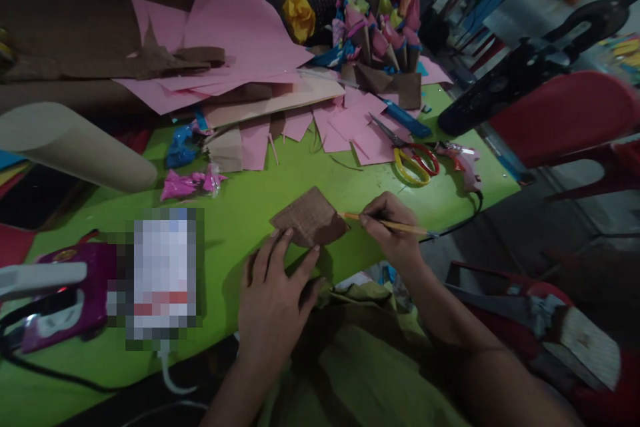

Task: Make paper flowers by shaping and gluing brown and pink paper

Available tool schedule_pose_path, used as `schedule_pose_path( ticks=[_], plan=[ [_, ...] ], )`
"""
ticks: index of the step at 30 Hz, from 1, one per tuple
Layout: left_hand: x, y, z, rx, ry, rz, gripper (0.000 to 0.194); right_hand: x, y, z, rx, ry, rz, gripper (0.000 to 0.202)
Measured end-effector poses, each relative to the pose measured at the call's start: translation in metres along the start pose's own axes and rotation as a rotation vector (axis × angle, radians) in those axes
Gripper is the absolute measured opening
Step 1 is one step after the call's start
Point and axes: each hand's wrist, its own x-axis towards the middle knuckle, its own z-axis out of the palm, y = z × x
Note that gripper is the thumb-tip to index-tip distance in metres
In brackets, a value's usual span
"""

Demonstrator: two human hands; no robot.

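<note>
A small brown square piece (309, 213) lies turned at an angle on the green table (235, 213). My left hand (277, 287) rests with spread fingers, its fingertips on the lower edge of the brown piece. In my right hand (393, 227) a yellow pencil (405, 227) is pinched, its left end at the right corner of the piece. Red and yellow handled scissors (413, 160) lie beyond my right hand, beside a pink glue gun (465, 163).
Pink paper sheets (235, 33) and a blue cutter (407, 119) lie at the back, near wrapped paper cones (390, 33). A cardboard roll (75, 147), a purple device (75, 300) and a blurred-out phone-like object (163, 273) are on the left. Red chairs (570, 113) stand right.
</note>
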Motion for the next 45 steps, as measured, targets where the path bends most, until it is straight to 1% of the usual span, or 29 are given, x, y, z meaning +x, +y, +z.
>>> schedule_pose_path(
  ticks=[4, 9, 12, 16, 18, 22, 27, 31, 35, 42, 45],
  plan=[
    [0.000, 0.000, 0.000, 0.014, 0.010, 0.014, 0.034, 0.000, 0.001, 0.001, 0.002, 0.034, 0.016, 0.014],
    [0.001, 0.000, -0.001, -0.001, 0.000, 0.017, 0.033, -0.001, -0.003, 0.001, 0.053, 0.022, 0.001, 0.013],
    [0.001, 0.000, -0.002, -0.023, -0.021, 0.008, 0.034, -0.004, -0.007, 0.002, 0.128, -0.054, 0.018, 0.015],
    [-0.001, 0.000, -0.003, -0.021, -0.045, 0.015, 0.038, -0.008, -0.011, 0.009, 0.221, -0.238, 0.020, 0.020],
    [-0.001, 0.000, -0.003, -0.018, -0.046, 0.013, 0.038, -0.009, -0.013, 0.013, 0.225, -0.304, 0.015, 0.020],
    [-0.001, 0.000, -0.003, -0.022, -0.043, 0.006, 0.036, -0.009, -0.018, 0.017, 0.200, -0.365, 0.011, 0.021],
    [0.000, 0.001, -0.003, -0.041, -0.039, 0.008, 0.035, -0.009, -0.020, 0.018, 0.179, -0.383, 0.003, 0.024],
    [0.000, 0.002, -0.005, -0.041, -0.044, -0.004, 0.036, -0.010, -0.018, 0.017, 0.179, -0.371, -0.024, 0.020],
    [0.000, 0.001, -0.005, -0.043, -0.047, 0.000, 0.037, -0.010, -0.013, 0.013, 0.157, -0.323, 0.005, 0.019],
    [0.001, 0.000, -0.003, -0.029, -0.026, 0.005, 0.035, -0.002, -0.006, 0.000, 0.070, -0.120, 0.037, 0.015],
    [0.002, 0.000, -0.002, -0.023, -0.010, 0.006, 0.034, -0.001, -0.002, -0.005, 0.042, -0.058, 0.030, 0.015]
  ],
)
